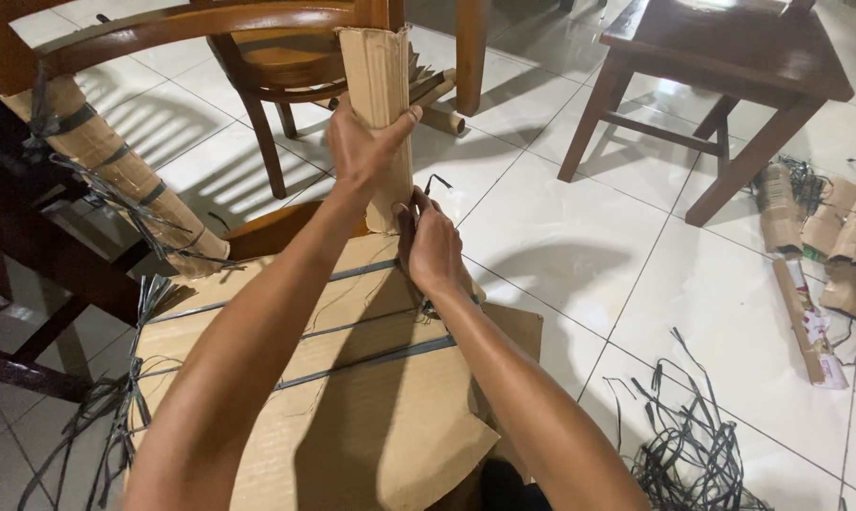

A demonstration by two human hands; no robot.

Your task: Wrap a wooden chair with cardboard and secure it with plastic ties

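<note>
Here your left hand (363, 142) grips the cardboard sleeve (382, 114) on the chair leg, steadying it, while your right hand (431, 248) pinches a plastic strap (414, 220) at its base.

Brown cardboard wrap (352, 397) bound with dark straps centre-bottom; torn cardboard pieces (839, 265) with a white-red label at right.

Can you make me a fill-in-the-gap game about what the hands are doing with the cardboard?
1. The left hand grips an upright tube of ____ wrapping.
2. The right hand pulls at the wrapping's ____ end.
3. Dark straps run across the flat cardboard ____ the arms.
4. Cut straps lie on the white ____ floor.

Missing words: cardboard; lower; under; tiled
</note>
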